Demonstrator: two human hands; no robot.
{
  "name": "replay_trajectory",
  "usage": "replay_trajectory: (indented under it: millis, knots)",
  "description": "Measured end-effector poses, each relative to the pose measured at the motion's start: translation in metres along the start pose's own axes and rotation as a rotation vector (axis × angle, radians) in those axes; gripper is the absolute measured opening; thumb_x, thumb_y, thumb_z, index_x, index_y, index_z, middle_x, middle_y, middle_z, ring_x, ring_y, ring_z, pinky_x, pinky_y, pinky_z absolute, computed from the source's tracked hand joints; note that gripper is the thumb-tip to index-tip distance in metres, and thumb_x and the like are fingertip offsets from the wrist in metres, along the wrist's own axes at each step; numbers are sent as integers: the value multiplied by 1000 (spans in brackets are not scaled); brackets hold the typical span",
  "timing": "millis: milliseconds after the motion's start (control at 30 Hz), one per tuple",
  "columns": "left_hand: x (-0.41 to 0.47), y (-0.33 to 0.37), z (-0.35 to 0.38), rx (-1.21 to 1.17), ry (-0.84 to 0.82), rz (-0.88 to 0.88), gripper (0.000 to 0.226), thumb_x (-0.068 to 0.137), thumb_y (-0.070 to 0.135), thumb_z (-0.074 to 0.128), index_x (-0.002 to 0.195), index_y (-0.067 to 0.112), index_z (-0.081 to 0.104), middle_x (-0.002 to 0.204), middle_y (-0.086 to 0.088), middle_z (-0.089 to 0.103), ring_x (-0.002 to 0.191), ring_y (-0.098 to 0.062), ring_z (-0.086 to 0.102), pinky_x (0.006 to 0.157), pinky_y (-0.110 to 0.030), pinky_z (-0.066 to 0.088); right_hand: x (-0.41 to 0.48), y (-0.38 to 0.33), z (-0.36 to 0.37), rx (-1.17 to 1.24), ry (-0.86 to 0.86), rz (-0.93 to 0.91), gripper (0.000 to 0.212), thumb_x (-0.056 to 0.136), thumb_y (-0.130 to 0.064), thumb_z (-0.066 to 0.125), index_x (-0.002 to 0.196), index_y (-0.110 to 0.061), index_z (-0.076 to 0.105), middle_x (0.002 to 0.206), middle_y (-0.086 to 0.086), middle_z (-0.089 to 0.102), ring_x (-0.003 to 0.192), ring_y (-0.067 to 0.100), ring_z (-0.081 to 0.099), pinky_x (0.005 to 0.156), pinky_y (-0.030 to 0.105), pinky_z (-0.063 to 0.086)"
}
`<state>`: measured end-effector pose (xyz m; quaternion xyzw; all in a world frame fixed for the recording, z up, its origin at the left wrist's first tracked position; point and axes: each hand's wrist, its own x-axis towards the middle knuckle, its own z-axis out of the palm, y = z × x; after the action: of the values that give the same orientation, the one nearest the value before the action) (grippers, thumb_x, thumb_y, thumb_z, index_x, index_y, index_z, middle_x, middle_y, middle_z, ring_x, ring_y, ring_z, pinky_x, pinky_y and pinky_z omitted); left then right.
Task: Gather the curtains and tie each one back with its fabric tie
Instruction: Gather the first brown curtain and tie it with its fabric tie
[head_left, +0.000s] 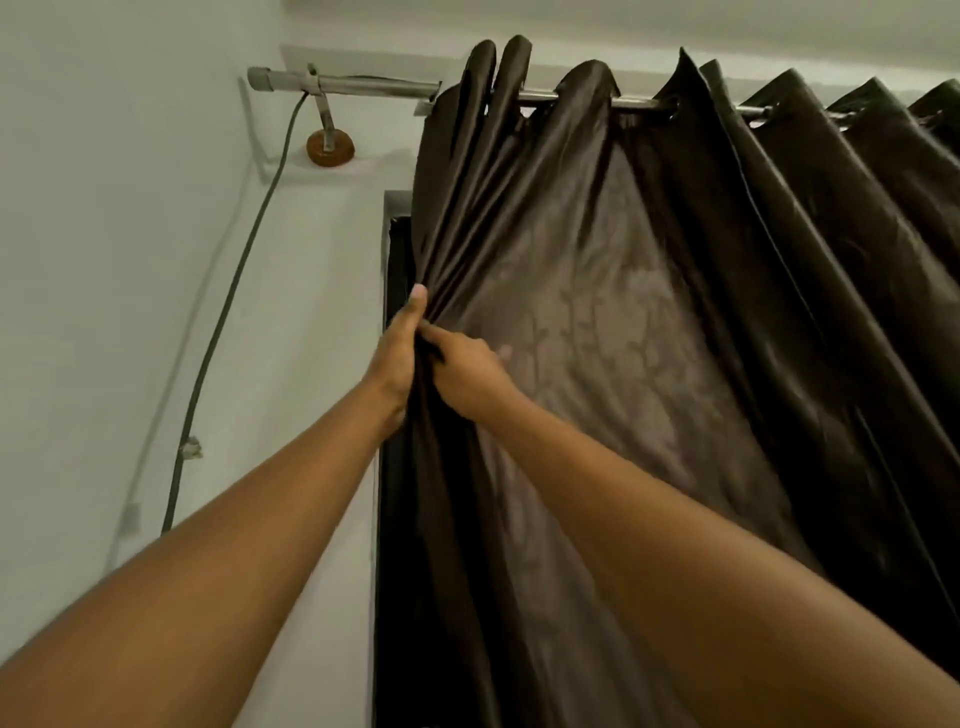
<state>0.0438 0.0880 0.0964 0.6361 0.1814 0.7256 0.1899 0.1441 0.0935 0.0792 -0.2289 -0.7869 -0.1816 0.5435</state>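
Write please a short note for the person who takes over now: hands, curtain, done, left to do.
Left hand grips the curtain at its left edge, thumb up.
Right hand pinches folds beside it.
The curtain hangs on the rod, bunched at the left end, otherwise spread.
Done: gathering begun.
Left: finish gathering, tie it back; no tie in view.

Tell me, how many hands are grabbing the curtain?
2. The left hand grips the curtain near its left edge, thumb pointing up. The right hand pinches the fabric right beside it, touching the left hand. No other hands show.
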Motion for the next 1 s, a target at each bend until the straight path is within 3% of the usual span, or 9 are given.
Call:
replay_trajectory:
  millis: [100,233,333,467,600,700,833,900,1000]
  knots:
    - [7,13,-21,50,67,-17,78,70,71,65,123,14,63,117,-11,68,105,-26,66,97,-41,50,19,-10,0,68,-187,-25,49,96,-7,40,144,-16,36,141,13,47,127,29,46,105,30,36]
    - [12,0,-3,318,115,41,36,91,23,64,123,7,61,113,-13,69,98,-26,67,91,-39,54,6,19,-39,87,-383,54,36,97,-20,49,132,-15,52,124,5,60,112,15,55,96,25,41]
    - [14,-11,27,427,181,101,26,89,13,65,115,7,66,104,-8,69,90,-23,65,87,-33,52,-14,62,-78,220,-51,167,28,93,-28,56,118,-17,65,93,-7,67,85,5,61,74,18,43]
    - [2,-27,58,639,272,265,29,89,23,66,116,15,64,101,2,65,95,-22,63,83,-30,48,-27,140,-129,-442,668,338,61,90,-31,55,144,-16,31,154,9,24,143,24,17,115,40,12]
    - [-10,-43,92,644,324,345,43,94,25,61,133,9,51,111,-1,58,106,-22,57,82,-25,38,-36,208,-179,-429,663,720,110,77,-57,64,149,-19,-10,155,17,-19,143,36,-16,111,58,-7]
    - [-5,-53,109,541,252,334,54,90,34,63,138,17,44,120,0,59,110,-23,59,93,-34,46,-38,245,-208,-201,559,903,123,69,-60,71,147,-25,-17,157,18,-6,142,43,2,112,63,4]
    - [3,-64,129,457,217,292,53,94,29,58,143,20,38,132,-1,56,116,-19,54,99,-32,41,-36,264,-214,-247,434,758,70,84,-34,66,142,-23,30,126,14,54,114,34,53,98,55,41]
    - [3,-67,138,446,236,311,50,98,24,52,145,19,37,133,1,53,116,-15,51,95,-26,38,-37,261,-206,-553,381,522,29,92,-20,54,120,-16,55,106,11,59,99,29,57,90,48,46]
    - [2,-69,145,449,266,312,43,101,23,45,144,18,40,127,3,53,109,-10,48,93,-25,36,-31,240,-187,-759,440,255,15,93,-14,51,103,-9,62,103,10,56,91,26,56,78,41,50]
